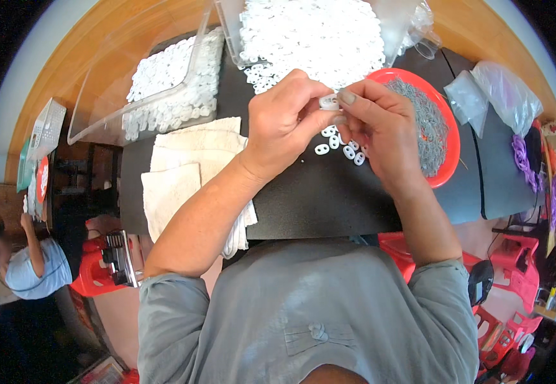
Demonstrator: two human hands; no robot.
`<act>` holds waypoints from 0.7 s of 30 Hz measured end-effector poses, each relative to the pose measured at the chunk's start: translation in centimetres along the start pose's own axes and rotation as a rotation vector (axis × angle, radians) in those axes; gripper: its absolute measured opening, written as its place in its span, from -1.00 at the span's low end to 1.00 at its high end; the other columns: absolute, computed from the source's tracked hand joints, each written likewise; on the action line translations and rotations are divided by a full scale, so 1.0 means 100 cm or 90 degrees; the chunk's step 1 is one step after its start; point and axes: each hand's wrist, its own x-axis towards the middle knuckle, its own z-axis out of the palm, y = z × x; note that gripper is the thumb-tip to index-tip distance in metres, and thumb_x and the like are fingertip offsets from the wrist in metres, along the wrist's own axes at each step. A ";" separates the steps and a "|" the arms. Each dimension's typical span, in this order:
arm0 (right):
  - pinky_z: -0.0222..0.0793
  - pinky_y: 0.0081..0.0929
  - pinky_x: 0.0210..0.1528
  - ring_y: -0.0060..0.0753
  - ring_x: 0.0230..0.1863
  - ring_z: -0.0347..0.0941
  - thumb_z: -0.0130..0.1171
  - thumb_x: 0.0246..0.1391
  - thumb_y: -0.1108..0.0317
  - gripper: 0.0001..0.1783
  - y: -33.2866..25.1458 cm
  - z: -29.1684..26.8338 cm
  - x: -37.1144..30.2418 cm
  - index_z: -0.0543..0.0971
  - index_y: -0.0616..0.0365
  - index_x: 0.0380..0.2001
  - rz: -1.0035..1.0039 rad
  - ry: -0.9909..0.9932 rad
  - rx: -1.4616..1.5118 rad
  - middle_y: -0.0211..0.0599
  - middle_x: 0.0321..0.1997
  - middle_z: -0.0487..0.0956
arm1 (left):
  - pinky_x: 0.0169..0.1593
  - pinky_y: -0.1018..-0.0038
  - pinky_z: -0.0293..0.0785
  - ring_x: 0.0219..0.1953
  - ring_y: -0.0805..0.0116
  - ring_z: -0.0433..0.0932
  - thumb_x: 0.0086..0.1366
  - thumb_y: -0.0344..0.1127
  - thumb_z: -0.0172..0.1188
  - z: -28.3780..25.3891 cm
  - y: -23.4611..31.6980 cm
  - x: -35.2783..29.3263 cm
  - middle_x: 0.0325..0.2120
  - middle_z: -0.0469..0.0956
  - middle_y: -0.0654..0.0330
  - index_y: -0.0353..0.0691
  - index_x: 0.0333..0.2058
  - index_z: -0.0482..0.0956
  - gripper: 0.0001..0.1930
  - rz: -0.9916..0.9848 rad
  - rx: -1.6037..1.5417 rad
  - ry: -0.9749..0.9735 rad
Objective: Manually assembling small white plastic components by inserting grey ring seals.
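Over the black table, my left hand and my right hand meet fingertip to fingertip. Between them they pinch a small white oval piece with two holes, like a plastic cord toggle. Both hands are closed on it; whether something thin is also in the right fingers I cannot tell. Just below, several loose white two-hole pieces lie on the table, partly hidden by my hands. Beyond my fingers rises a large heap of the same white pieces. Beside my right hand is a red bowl of tangled thin grey strands.
A clear plastic bin holding more white pieces stands at the far left. Folded cream cloths lie by my left forearm. Clear plastic bags and purple cord are on the right. Another person works at the far left.
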 end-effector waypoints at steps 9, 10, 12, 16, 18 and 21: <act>0.17 -0.69 -0.53 -0.64 -0.61 0.25 0.08 0.16 0.40 -0.84 -0.005 -0.002 0.005 0.51 0.32 -0.36 -0.117 0.157 -0.128 -0.44 -0.60 0.40 | -0.33 0.27 0.48 -0.44 0.07 0.55 -0.09 -0.37 0.38 -0.001 -0.032 0.005 -0.47 0.54 0.05 -0.24 -0.42 0.58 -0.77 -0.083 0.146 -0.010; 0.19 -0.69 -0.52 -0.63 -0.61 0.24 0.06 0.17 0.41 -0.84 -0.023 0.010 0.007 0.50 0.33 -0.35 -0.152 0.136 -0.173 -0.44 -0.60 0.40 | -0.30 0.22 0.49 -0.39 0.00 0.57 -0.12 -0.27 0.39 -0.007 -0.041 0.006 -0.44 0.58 0.01 -0.25 -0.46 0.61 -0.76 -0.123 0.160 0.037; 0.26 -0.56 -0.49 -0.53 -0.58 0.39 0.14 0.04 0.37 -0.82 -0.050 0.037 0.018 0.59 0.23 -0.31 -0.245 0.052 -0.221 -0.36 -0.56 0.53 | -0.28 0.21 0.50 -0.39 -0.04 0.57 -0.13 -0.22 0.35 -0.016 -0.045 0.009 -0.49 0.59 -0.01 -0.26 -0.53 0.61 -0.76 -0.155 0.187 0.073; 0.33 -0.58 -0.39 -0.58 -0.50 0.37 0.17 0.01 0.39 -0.82 -0.061 0.110 0.078 0.56 0.33 -0.41 -0.518 -0.086 -0.504 -0.33 -0.56 0.50 | -0.25 0.19 0.50 -0.38 -0.02 0.59 -0.09 -0.27 0.23 -0.023 -0.053 0.012 -0.52 0.60 -0.01 -0.22 -0.55 0.62 -0.85 -0.195 0.256 -0.013; 0.37 -0.53 -0.38 -0.48 -0.46 0.44 0.22 -0.11 0.38 -0.82 -0.048 0.132 0.116 0.57 0.32 -0.48 -0.520 -0.070 -0.457 -0.25 -0.56 0.54 | -0.22 0.19 0.50 -0.35 -0.01 0.59 -0.04 -0.30 0.18 -0.007 -0.068 0.020 -0.49 0.61 -0.01 -0.22 -0.54 0.63 -0.86 -0.199 0.211 -0.071; 0.39 -0.41 -0.35 -0.32 -0.44 0.49 0.23 -0.15 0.37 -0.81 -0.023 0.124 0.136 0.59 0.29 -0.46 -0.589 -0.050 -0.523 -0.13 -0.52 0.56 | -0.20 0.20 0.50 -0.33 -0.02 0.59 -0.01 -0.33 0.14 -0.012 -0.075 0.014 -0.48 0.61 -0.02 -0.21 -0.54 0.64 -0.87 -0.184 0.245 -0.115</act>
